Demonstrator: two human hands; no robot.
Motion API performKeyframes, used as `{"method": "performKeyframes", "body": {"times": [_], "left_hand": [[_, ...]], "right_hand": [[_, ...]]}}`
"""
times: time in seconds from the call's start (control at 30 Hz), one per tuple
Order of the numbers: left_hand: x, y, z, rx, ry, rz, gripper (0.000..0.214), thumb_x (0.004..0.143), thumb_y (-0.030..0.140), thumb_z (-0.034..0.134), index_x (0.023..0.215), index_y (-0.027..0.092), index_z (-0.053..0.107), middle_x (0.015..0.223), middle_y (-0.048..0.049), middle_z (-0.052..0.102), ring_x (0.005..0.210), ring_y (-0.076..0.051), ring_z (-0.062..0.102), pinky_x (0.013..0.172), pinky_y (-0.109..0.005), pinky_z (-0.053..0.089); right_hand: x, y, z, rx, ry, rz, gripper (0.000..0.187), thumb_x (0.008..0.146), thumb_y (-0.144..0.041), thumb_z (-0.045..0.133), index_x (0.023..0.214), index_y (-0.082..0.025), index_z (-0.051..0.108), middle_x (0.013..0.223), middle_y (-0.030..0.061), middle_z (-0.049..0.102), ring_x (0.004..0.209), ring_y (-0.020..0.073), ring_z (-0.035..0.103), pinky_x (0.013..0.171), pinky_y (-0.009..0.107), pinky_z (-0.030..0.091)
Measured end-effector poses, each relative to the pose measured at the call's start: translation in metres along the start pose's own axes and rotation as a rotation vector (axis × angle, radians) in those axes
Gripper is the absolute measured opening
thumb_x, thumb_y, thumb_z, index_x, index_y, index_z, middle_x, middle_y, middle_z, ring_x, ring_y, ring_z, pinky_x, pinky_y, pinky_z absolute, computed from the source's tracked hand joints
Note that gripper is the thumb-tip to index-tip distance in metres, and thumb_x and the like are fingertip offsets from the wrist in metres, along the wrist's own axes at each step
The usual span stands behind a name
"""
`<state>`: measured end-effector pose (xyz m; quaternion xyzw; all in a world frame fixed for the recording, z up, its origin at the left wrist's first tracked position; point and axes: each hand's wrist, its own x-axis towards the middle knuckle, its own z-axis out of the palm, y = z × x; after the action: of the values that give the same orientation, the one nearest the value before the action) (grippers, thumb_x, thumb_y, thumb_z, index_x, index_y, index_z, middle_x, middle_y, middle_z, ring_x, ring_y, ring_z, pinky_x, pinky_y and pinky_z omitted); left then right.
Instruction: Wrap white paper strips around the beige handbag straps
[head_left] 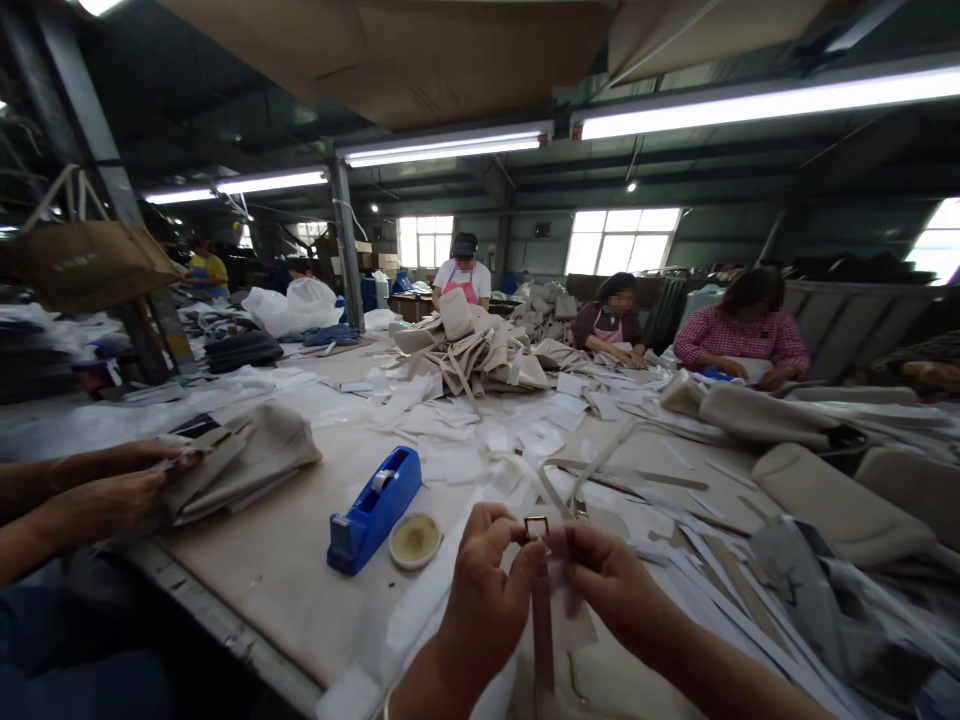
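Buckle (536, 522): on the strap (542, 635), pinched in my left hand (491, 575).
Film (579, 622): beside the buckle, between my right hand's (611, 575) fingers.
Dispenser (375, 512): on the table (259, 565), left of both.

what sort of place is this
Probably a factory workshop for bags or similar goods: a heap of beige pieces lies on a large shared worktable, long tube lights hang overhead, and the left hand holds a metal buckle.
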<state>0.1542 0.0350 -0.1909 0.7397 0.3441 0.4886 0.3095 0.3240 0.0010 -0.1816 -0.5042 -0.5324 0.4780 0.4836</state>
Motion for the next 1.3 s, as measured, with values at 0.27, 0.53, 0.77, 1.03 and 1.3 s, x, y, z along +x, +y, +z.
{"method": "performKeyframes", "body": {"times": [0.27,0.53,0.77,1.03,1.3], "left_hand": [[-0.008,0.012,0.019,-0.029,0.229,0.048,0.023,0.095,0.032,0.052,0.085,0.019,0.068,0.110,-0.0116,0.056,0.116,-0.027,0.053,0.100,-0.043,0.042],[-0.015,0.012,0.011,-0.281,0.181,-0.113,0.029,0.091,0.039,0.058,0.074,0.018,0.069,0.133,-0.0133,0.055,0.133,-0.030,0.045,0.110,-0.044,0.036],[-0.022,0.023,0.004,-0.534,0.128,-0.306,0.036,0.085,0.049,0.067,0.077,0.015,0.067,0.065,-0.0011,0.064,0.062,-0.014,0.057,0.058,-0.024,0.047],[-0.017,0.028,0.005,-0.461,0.241,-0.264,0.057,0.077,0.040,0.077,0.124,0.016,0.056,0.076,-0.0014,0.069,0.068,-0.017,0.065,0.062,-0.024,0.052],[-0.021,0.010,-0.010,-0.945,-0.077,-0.307,0.041,0.085,0.050,0.068,0.106,0.015,0.066,0.086,-0.0078,0.071,0.065,-0.014,0.061,0.055,-0.023,0.048]], "right_hand": [[-0.018,-0.011,0.010,0.120,0.129,-0.062,0.022,0.057,-0.013,0.054,0.074,-0.018,0.067,0.063,-0.0023,0.063,0.058,0.0136,0.055,0.052,0.024,0.045],[-0.027,-0.007,0.001,0.005,0.098,-0.159,0.021,0.062,-0.011,0.052,0.073,-0.018,0.068,0.062,-0.0027,0.064,0.059,0.0132,0.055,0.056,0.024,0.043],[-0.028,0.002,-0.006,0.211,-0.093,-0.173,0.020,0.072,-0.015,0.062,0.089,-0.017,0.073,0.076,0.0030,0.071,0.069,0.0170,0.061,0.064,0.028,0.048],[-0.027,-0.026,0.018,-0.054,-0.057,-0.121,0.026,0.073,-0.039,0.081,0.082,-0.016,0.076,0.070,0.0020,0.070,0.063,0.0146,0.057,0.060,0.025,0.043],[-0.029,-0.024,0.022,-0.015,-0.015,-0.095,0.022,0.075,-0.037,0.077,0.079,-0.015,0.075,0.065,0.0005,0.066,0.056,0.0113,0.051,0.052,0.023,0.038]]}}
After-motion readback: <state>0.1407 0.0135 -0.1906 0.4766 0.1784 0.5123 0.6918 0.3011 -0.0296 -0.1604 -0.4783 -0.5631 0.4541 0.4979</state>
